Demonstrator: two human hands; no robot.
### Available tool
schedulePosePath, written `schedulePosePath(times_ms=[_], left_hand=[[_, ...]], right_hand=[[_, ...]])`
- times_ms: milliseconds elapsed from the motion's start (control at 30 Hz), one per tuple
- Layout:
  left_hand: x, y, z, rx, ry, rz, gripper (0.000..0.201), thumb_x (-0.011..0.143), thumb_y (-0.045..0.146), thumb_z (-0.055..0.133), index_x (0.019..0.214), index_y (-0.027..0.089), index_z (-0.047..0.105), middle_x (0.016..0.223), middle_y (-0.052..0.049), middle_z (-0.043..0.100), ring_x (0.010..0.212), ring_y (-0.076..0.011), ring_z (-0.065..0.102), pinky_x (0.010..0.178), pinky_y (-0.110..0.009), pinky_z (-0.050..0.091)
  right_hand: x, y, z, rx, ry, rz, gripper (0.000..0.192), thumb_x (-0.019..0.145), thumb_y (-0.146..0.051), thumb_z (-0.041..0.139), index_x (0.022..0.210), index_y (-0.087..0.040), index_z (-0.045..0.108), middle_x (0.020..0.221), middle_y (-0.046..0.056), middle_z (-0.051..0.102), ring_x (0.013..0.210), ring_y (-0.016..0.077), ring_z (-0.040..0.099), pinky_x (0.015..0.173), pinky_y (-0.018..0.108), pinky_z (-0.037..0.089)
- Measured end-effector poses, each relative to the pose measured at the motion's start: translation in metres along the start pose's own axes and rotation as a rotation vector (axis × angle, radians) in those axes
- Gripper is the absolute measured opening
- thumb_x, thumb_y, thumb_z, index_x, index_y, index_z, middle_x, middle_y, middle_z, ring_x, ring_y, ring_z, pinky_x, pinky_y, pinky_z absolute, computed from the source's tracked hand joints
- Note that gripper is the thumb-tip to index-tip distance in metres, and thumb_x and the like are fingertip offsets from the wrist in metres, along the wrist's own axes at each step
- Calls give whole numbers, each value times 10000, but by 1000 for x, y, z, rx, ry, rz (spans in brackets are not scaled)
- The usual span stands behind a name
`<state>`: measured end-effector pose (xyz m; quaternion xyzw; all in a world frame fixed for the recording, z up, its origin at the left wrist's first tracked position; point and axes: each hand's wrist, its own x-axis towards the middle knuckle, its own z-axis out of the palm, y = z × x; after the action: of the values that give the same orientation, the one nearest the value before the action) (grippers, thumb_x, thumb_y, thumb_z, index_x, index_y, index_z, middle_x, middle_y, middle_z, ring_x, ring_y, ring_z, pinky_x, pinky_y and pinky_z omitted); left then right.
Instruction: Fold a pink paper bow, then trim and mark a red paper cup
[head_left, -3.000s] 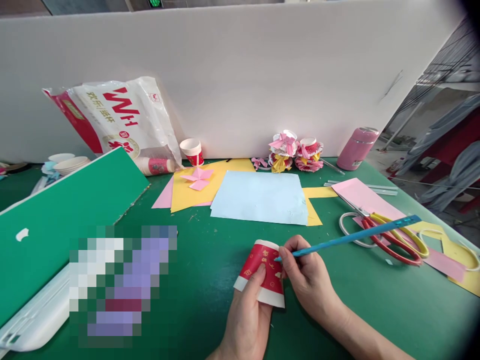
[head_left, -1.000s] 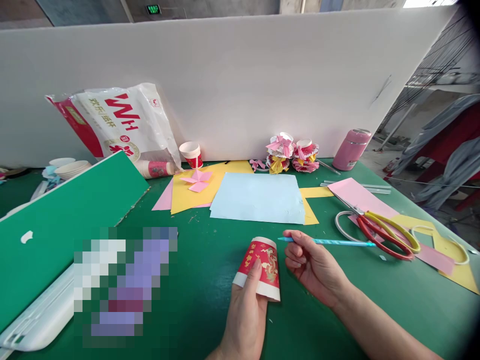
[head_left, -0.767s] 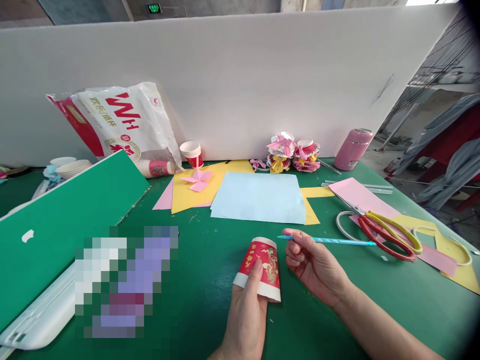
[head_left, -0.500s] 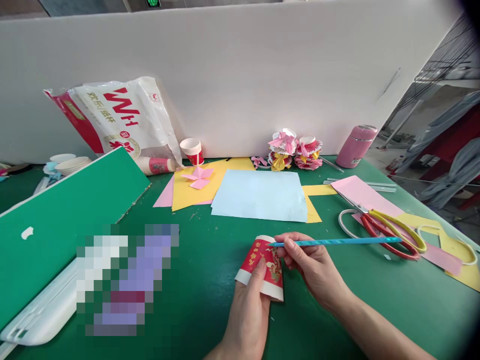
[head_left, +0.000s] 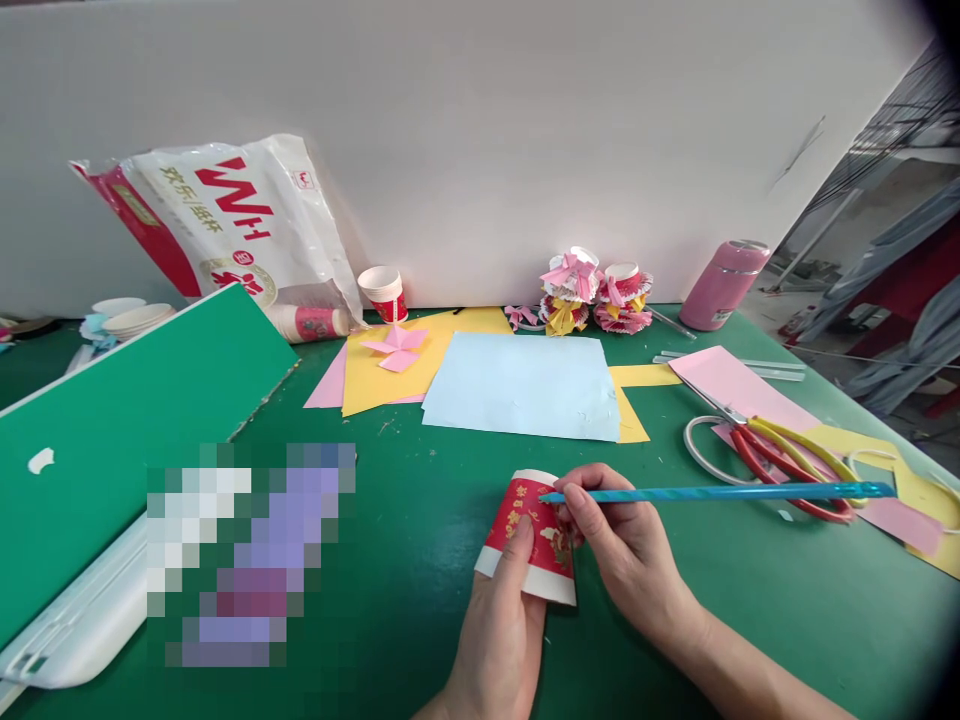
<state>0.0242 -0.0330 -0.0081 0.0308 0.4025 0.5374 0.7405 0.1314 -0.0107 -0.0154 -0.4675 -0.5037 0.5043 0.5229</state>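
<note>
My left hand (head_left: 504,610) grips a red paper cup (head_left: 536,530) with white bands and gold print, its thumb pressed on the printed side and the other fingers hidden behind or inside it. In my right hand (head_left: 626,540) a blue pencil (head_left: 720,493) is pinched between thumb and fingers. The pencil lies nearly level, its tip at the cup's printed face and its far end reaching right over the scissors. Whether the tip touches the cup I cannot tell.
Light blue paper (head_left: 525,385) lies ahead, over yellow sheets (head_left: 382,385). Red-and-yellow-handled scissors (head_left: 787,460) rest at the right beside a pink sheet (head_left: 742,385). A pink flask (head_left: 725,285), decorated cups (head_left: 570,290) and a plastic bag (head_left: 240,220) stand at the back. A green board (head_left: 142,430) slants at the left.
The pencil has swung round, so more of its length now shows to the right. Its tip has shifted slightly at the cup, which stays in my left hand.
</note>
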Motion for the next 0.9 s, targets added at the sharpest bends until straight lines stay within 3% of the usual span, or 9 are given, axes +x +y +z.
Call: schedulePosePath(times_ms=[267,900], left_hand=[[1,-2,-3,84,71,0,251,794,300,609,1002,171,662,967,-77,706,1047,-251,583,934,-339,420],[0,-1,-3,87,42,-16,266,815,296,581,1041,170,642,979,-79,704,1062,-245,574,942,-336,421]], right_hand=[[0,3,-2,-82,0,-1,238,875,-409,486,748,-209,494,565,-31,452,511,125,426,464,235,344],[-1,3,-1,-143,-51,-25,207,885,-382,477,762,-215,483,548,-32,484,485,126,454,450,230,356]])
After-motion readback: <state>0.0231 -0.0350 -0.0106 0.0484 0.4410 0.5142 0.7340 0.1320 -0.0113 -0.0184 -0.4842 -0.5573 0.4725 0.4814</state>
